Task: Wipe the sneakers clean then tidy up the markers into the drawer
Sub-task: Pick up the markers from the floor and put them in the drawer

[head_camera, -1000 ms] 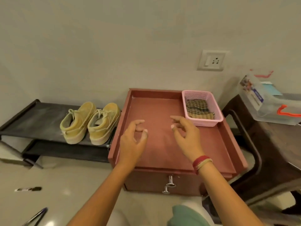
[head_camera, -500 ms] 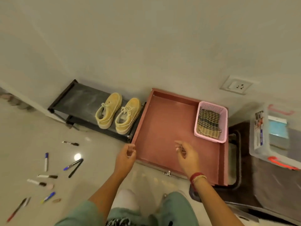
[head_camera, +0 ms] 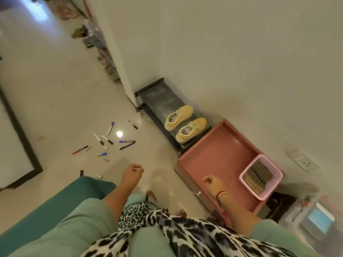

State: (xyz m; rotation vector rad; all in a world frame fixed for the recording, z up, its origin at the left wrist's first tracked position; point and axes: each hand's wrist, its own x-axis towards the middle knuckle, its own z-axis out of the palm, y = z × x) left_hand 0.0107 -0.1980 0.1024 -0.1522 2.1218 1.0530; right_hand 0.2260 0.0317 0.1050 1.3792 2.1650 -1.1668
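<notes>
both hands empty, fingers loosely curled, well apart: left hand (head_camera: pixel 132 175) over the floor, right hand (head_camera: pixel 213 183) above the front edge of the reddish drawer unit (head_camera: pixel 219 154). yellow sneakers (head_camera: pixel 191 129) sat side by side on the black rack (head_camera: pixel 159 97), just beside the unit. markers (head_camera: pixel 110 128) lay scattered on the floor, left of the rack. pink basket (head_camera: pixel 278 178) holding a striped cloth (head_camera: pixel 259 174) sat on the unit's top.

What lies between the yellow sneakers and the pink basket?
Only the bare reddish top of the drawer unit, in the head view. The sneakers sit on the black rack beside it; the pink basket sits in that top's corner.
</notes>
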